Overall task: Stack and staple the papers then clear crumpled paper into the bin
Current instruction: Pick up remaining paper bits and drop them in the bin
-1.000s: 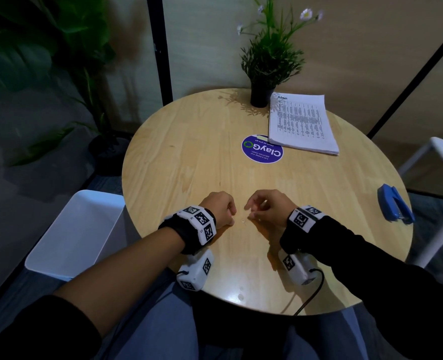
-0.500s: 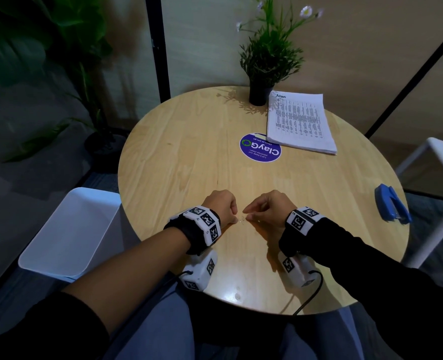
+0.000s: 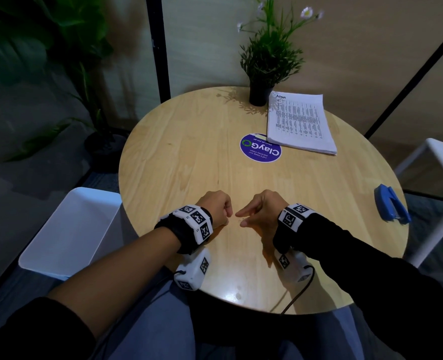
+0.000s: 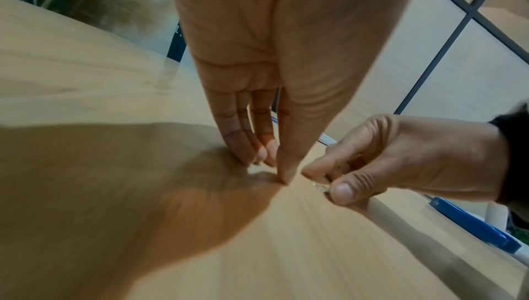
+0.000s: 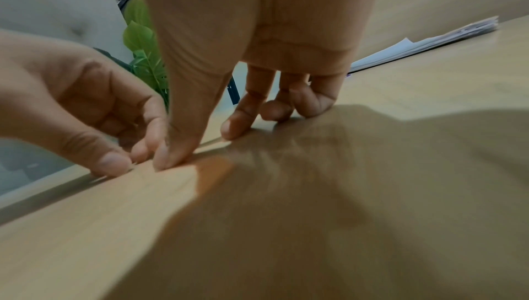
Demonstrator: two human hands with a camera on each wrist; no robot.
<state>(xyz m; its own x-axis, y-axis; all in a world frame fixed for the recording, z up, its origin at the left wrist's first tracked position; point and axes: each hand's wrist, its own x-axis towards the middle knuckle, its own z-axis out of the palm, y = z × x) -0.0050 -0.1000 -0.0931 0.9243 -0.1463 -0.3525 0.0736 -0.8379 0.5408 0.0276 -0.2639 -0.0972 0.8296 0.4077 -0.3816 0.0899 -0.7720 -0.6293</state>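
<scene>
A stapled-looking stack of printed papers [image 3: 299, 123] lies at the table's far right, also seen edge-on in the right wrist view [image 5: 429, 40]. A blue stapler [image 3: 390, 206] sits near the right edge, far from both hands. No crumpled paper shows. My hands meet at the near middle of the round wooden table [image 3: 178, 157]. My right hand [image 3: 241, 219] has thumb and index tip closed around a tiny shiny bit [image 4: 319, 186] on the wood. My left hand [image 3: 228, 216] is curled like a fist, its thumb tip [image 4: 284, 179] pressing the table, nothing visible in it.
A white bin [image 3: 69, 229] stands on the floor left of the table. A potted plant [image 3: 260, 93] sits at the far edge beside the papers, a purple round sticker [image 3: 260, 149] in front of it. A white stool [image 3: 439, 157] stands to the right.
My right index finger has stretched out toward the left hand and its thumb has come down beside the tiny bit. Both hands stay in the same spot.
</scene>
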